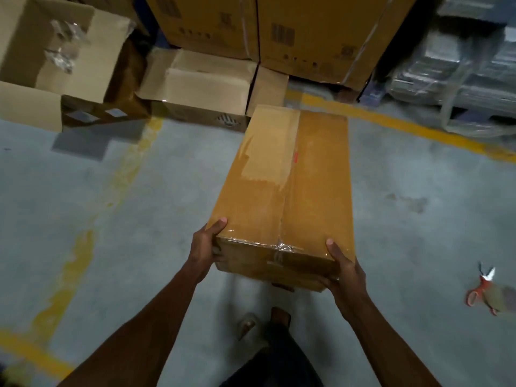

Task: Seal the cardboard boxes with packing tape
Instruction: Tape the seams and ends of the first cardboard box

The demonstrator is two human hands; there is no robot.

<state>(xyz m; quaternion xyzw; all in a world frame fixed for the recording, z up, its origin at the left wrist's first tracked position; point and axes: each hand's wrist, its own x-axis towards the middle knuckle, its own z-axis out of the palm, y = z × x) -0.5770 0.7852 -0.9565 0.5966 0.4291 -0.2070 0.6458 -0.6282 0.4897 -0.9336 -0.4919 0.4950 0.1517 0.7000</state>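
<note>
Cardboard box [287, 191] at centre is looking taped along its top seam, left hand [205, 248] and right hand [344, 270] both gripping its near corners, while open boxes [206, 88] at 11 o'clock are waiting unsealed.

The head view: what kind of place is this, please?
Probably a warehouse: stacked cartons, yellow lines painted on the concrete floor, and shrink-wrapped goods on the right.
</note>
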